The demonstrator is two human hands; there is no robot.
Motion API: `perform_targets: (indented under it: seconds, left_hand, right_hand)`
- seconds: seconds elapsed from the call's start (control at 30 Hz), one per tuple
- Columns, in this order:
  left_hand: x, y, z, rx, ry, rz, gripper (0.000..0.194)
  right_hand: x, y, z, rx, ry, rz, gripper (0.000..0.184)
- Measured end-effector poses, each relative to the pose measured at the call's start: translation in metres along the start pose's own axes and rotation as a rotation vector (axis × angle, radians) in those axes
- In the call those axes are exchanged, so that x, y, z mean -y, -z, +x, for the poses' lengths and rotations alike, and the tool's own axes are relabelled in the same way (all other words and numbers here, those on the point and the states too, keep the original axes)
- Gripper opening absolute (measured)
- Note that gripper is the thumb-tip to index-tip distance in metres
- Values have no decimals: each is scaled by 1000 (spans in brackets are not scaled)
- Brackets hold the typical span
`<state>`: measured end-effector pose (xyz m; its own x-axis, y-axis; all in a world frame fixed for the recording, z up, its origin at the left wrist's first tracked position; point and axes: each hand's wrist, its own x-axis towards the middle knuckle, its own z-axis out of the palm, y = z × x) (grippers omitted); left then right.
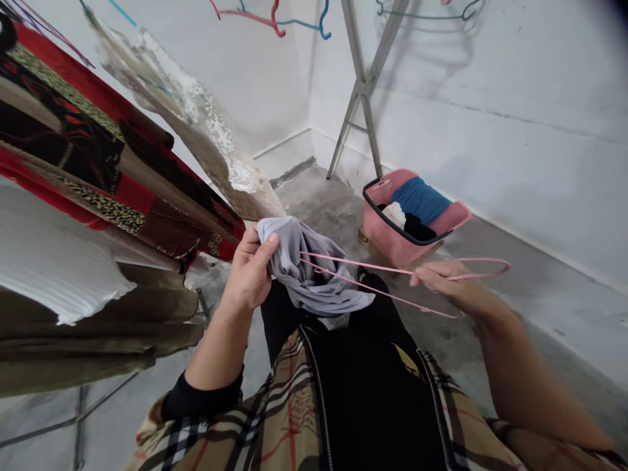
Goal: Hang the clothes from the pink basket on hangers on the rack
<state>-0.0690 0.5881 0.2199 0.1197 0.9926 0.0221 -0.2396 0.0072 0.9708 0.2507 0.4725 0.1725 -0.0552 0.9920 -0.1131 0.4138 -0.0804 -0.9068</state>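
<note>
My left hand point(251, 267) is closed on the gathered edge of a light grey garment point(314, 281), thumb on top. The garment hangs bunched in front of my legs, its lower part drooping to the right. My right hand point(439, 278) grips a pink clothes hanger point(377, 266) near its hook end, with the looped part sticking out to the right past my fingers. The hanger's left end lies within the opening of the grey garment. Folds of cloth hide how far in that end reaches.
To my left hang several clothes, among them a red and black patterned garment point(122, 170) and a white lacy one point(210, 124). A pink basket point(392, 239) with blue, white and black laundry stands by the right wall, near a metal rack leg point(363, 98). Hangers point(255, 18) hang above.
</note>
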Motion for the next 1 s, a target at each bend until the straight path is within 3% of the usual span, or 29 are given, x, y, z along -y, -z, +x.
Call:
perform_targets:
  seconds: [0.3,0.47,0.57,0.67,0.77,0.83,0.9,1.0]
  left_hand:
    - [-6,-4,6,-15,-4,-15,34]
    - [-4,-13,-3,36,58,-39,35]
    - [4,-24,-20,155,113,0,39]
    - [14,-38,-39,434,88,216,31]
    - [17,-44,-48,723,-115,615,19]
    - [12,-41,-47,789,-349,912,15]
    - [1,-34,-42,719,-654,1199,9]
    - [-23,-27,-33,442,-1087,1521,16]
  right_hand:
    - [-12,19,-23,-21,-21,-9,49]
    - [-1,2,-13,2,19,-116,44]
    - [0,-26,0,-21,24,-86,44]
    - [-3,-56,12,-18,31,91,49]
    - [-4,-71,20,-65,80,266,53]
    - [-3,-71,22,-102,107,333,52]
    - [-2,-66,24,-104,140,349,51]
    - [5,-51,26,-118,216,315,48]
